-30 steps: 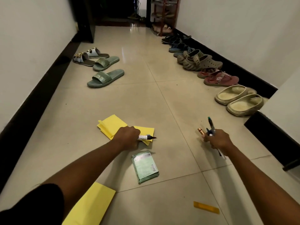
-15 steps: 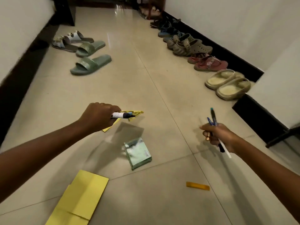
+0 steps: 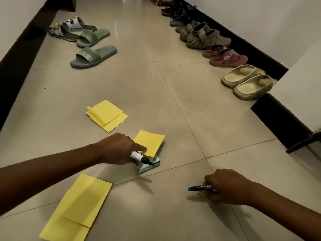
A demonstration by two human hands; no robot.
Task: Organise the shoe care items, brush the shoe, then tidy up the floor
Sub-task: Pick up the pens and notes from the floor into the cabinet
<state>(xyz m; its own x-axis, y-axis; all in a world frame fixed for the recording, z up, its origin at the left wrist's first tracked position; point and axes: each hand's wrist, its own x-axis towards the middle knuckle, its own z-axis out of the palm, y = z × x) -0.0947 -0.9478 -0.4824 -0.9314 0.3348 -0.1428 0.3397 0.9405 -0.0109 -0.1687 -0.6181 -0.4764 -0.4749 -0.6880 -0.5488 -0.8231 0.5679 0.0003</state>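
Your left hand (image 3: 116,149) grips a black-tipped white marker (image 3: 140,157) over a yellow paper square (image 3: 149,143); your right hand (image 3: 227,186) clutches a teal-capped dark pen (image 3: 199,188).

The left hand (image 3: 119,150) grips a black-tipped white marker (image 3: 141,158) and presses a forefinger onto a yellow paper square (image 3: 150,142) lying on top of a green packet (image 3: 149,166) on the tiled floor (image 3: 173,101). The right hand (image 3: 225,186) is closed around a teal-capped pen (image 3: 199,188), knuckles down near the floor. A stack of yellow sheets (image 3: 106,115) lies beyond the left hand, and larger folded yellow sheets (image 3: 78,207) lie beneath the left forearm. Green slides (image 3: 93,56) and light strapped sandals (image 3: 69,29) sit at left; beige slides (image 3: 248,81), maroon flip-flops (image 3: 225,57) and grey-brown clogs (image 3: 203,37) line the right wall
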